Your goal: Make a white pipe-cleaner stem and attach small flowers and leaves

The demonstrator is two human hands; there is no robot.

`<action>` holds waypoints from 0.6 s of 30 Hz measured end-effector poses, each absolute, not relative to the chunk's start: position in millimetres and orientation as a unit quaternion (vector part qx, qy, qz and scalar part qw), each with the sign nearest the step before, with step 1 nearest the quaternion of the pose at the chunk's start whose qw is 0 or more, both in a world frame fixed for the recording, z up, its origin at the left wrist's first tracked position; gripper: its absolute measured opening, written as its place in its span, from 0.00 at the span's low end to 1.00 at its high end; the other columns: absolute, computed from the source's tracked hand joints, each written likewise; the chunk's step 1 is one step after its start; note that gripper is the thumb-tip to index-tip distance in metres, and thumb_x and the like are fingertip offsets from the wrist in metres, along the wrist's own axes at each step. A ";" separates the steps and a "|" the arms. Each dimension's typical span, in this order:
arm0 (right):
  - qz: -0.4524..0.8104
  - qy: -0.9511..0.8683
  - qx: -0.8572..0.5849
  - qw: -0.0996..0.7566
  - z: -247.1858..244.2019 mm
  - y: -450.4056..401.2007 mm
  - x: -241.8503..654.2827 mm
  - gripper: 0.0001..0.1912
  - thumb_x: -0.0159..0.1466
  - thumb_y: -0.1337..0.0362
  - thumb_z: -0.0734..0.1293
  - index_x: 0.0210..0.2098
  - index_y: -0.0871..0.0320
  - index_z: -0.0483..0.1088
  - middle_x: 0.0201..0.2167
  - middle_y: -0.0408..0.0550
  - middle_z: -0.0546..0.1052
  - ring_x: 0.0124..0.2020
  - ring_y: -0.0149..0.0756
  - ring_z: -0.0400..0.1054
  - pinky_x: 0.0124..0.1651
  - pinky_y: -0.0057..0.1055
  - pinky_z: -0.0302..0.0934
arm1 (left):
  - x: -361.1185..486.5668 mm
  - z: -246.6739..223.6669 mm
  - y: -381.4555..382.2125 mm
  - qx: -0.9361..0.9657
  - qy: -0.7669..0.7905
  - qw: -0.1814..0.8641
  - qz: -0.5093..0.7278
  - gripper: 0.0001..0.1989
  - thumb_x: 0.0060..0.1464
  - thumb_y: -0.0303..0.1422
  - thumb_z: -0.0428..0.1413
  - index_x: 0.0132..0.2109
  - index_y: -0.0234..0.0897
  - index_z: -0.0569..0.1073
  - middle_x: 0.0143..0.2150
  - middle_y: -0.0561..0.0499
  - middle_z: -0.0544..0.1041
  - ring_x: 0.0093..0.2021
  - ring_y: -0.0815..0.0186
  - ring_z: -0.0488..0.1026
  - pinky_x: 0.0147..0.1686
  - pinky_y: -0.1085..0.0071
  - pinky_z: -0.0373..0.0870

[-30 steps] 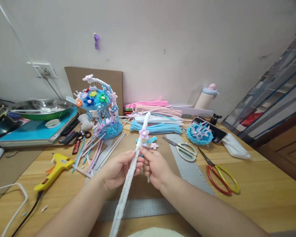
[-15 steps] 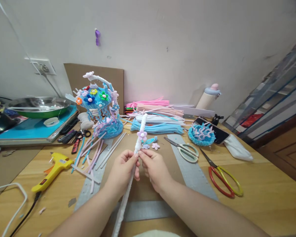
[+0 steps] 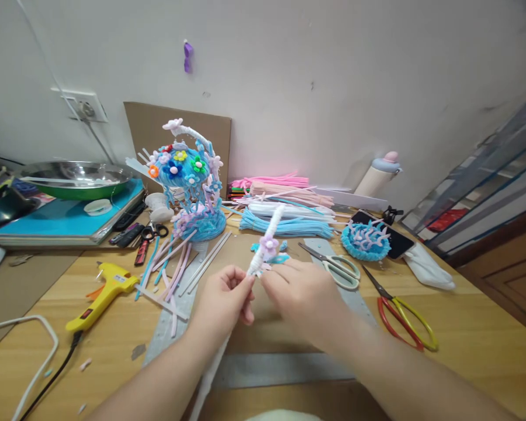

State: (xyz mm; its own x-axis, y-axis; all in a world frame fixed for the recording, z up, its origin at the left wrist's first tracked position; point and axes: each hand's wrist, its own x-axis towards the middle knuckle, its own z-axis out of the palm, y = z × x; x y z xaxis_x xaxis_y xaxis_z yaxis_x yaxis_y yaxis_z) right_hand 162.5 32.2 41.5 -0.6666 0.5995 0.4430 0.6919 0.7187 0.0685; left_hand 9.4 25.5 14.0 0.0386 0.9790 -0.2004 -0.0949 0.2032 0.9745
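Pinched in my left hand is a long stick wrapped in white fuzzy stem, its top pointing up and away. A lilac flower is fixed on it a little below the tip. My right hand, somewhat blurred, is off the stick and reaches over the cardboard, just right of the stick. Its fingers are partly stretched and look apart, close to a small blue leaf-like piece. Whatever lies beneath those fingers is hidden.
A blue flowered pipe-cleaner model stands behind left. Pipe-cleaner bundles lie at the back. A yellow glue gun is left; grey-handled scissors, red-and-yellow scissors and a blue coral-like piece are right.
My right hand has let go of the stick and moved right and forward over the small pieces, covering the loose pink flower. The stick leans further right in my left hand. The view shifted slightly.
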 end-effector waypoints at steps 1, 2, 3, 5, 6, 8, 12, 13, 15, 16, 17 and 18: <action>-0.138 -0.925 -0.323 0.146 51.1 31.8 162.5 0.07 0.59 0.73 0.61 0.27 0.60 0.69 0.26 0.50 0.74 0.30 0.38 0.65 0.32 0.31 0.50 | 10.1 14.3 23.2 0.444 0.528 0.577 0.437 0.10 0.48 0.36 0.55 0.26 0.37 0.62 0.16 0.59 0.67 0.10 0.73 0.64 0.10 0.78 0.58; -0.151 -0.941 -0.287 0.098 61.3 31.7 161.9 0.06 0.57 0.73 0.62 0.26 0.61 0.69 0.26 0.51 0.74 0.31 0.38 0.65 0.32 0.32 0.50 | 11.2 14.5 20.1 0.462 0.540 0.575 0.405 0.09 0.48 0.34 0.54 0.25 0.37 0.62 0.15 0.60 0.66 0.10 0.72 0.64 0.10 0.79 0.57; -0.148 -0.955 -0.254 0.045 71.8 32.1 160.5 0.05 0.55 0.74 0.64 0.25 0.61 0.70 0.25 0.51 0.74 0.30 0.38 0.65 0.31 0.32 0.50 | 12.4 14.6 16.4 0.484 0.548 0.572 0.372 0.08 0.48 0.32 0.53 0.25 0.37 0.62 0.14 0.60 0.65 0.10 0.72 0.64 0.10 0.79 0.56; -0.110 -0.970 -0.209 -0.058 91.7 34.5 155.7 0.06 0.50 0.75 0.67 0.21 0.59 0.70 0.22 0.49 0.74 0.24 0.35 0.63 0.27 0.31 0.48 | 15.1 14.8 7.8 0.547 0.532 0.564 0.314 0.07 0.48 0.29 0.50 0.23 0.37 0.62 0.13 0.60 0.62 0.11 0.72 0.64 0.11 0.80 0.54; -0.079 -0.972 -0.197 -0.105 100.2 36.7 153.1 0.07 0.48 0.76 0.68 0.19 0.59 0.70 0.20 0.47 0.74 0.21 0.32 0.61 0.25 0.30 0.46 | 16.2 15.0 3.3 0.584 0.504 0.564 0.293 0.08 0.48 0.28 0.49 0.23 0.37 0.63 0.14 0.60 0.60 0.12 0.73 0.63 0.12 0.80 0.54; -0.004 -0.971 -0.173 -0.166 113.0 43.8 149.1 0.08 0.47 0.74 0.70 0.17 0.57 0.70 0.17 0.42 0.73 0.16 0.28 0.56 0.23 0.29 0.43 | 17.5 16.1 -4.4 0.642 0.434 0.573 0.265 0.08 0.49 0.27 0.48 0.23 0.36 0.63 0.15 0.60 0.59 0.14 0.74 0.62 0.14 0.80 0.56; 0.272 -0.932 -0.129 -0.204 120.0 66.8 153.5 0.04 0.52 0.71 0.69 0.25 0.56 0.74 0.21 0.37 0.75 0.20 0.25 0.61 0.24 0.24 0.49 | 15.9 19.7 -11.6 0.638 0.358 0.650 0.206 0.07 0.51 0.30 0.50 0.26 0.36 0.65 0.18 0.59 0.60 0.14 0.77 0.59 0.13 0.81 0.57; 0.361 -0.901 -0.121 -0.209 118.3 73.0 157.1 0.02 0.54 0.70 0.68 0.27 0.58 0.74 0.24 0.38 0.76 0.24 0.25 0.64 0.27 0.22 0.52 | 14.7 20.5 -11.9 0.619 0.350 0.677 0.190 0.07 0.51 0.32 0.52 0.27 0.35 0.66 0.18 0.58 0.62 0.14 0.77 0.59 0.12 0.81 0.56; 0.509 -0.830 -0.112 -0.201 111.7 83.1 165.7 0.03 0.56 0.68 0.67 0.30 0.61 0.73 0.28 0.42 0.76 0.30 0.27 0.66 0.33 0.21 0.56 | 11.7 21.8 -11.5 0.571 0.335 0.727 0.182 0.09 0.49 0.36 0.55 0.28 0.34 0.66 0.18 0.57 0.66 0.12 0.77 0.60 0.10 0.82 0.54; 0.562 -0.798 -0.119 -0.184 106.9 86.4 170.1 0.05 0.56 0.67 0.67 0.31 0.63 0.72 0.28 0.43 0.75 0.31 0.28 0.67 0.35 0.22 0.58 | 9.9 22.2 -10.8 0.547 0.326 0.747 0.192 0.11 0.48 0.37 0.57 0.28 0.34 0.66 0.18 0.56 0.67 0.12 0.77 0.61 0.10 0.82 0.54; 0.605 -0.770 -0.132 -0.153 100.9 88.5 174.2 0.06 0.56 0.65 0.67 0.30 0.63 0.72 0.27 0.44 0.74 0.30 0.29 0.66 0.34 0.23 0.59 | 8.2 22.5 -9.8 0.525 0.317 0.761 0.214 0.12 0.47 0.39 0.58 0.28 0.34 0.66 0.17 0.56 0.68 0.11 0.76 0.61 0.09 0.83 0.54; 0.639 -0.747 -0.153 -0.107 93.9 89.2 177.7 0.08 0.56 0.63 0.68 0.30 0.63 0.71 0.27 0.44 0.74 0.29 0.29 0.66 0.33 0.24 0.59 | 6.5 22.6 -8.2 0.504 0.309 0.768 0.246 0.13 0.46 0.39 0.59 0.28 0.35 0.66 0.16 0.56 0.68 0.11 0.77 0.61 0.09 0.83 0.54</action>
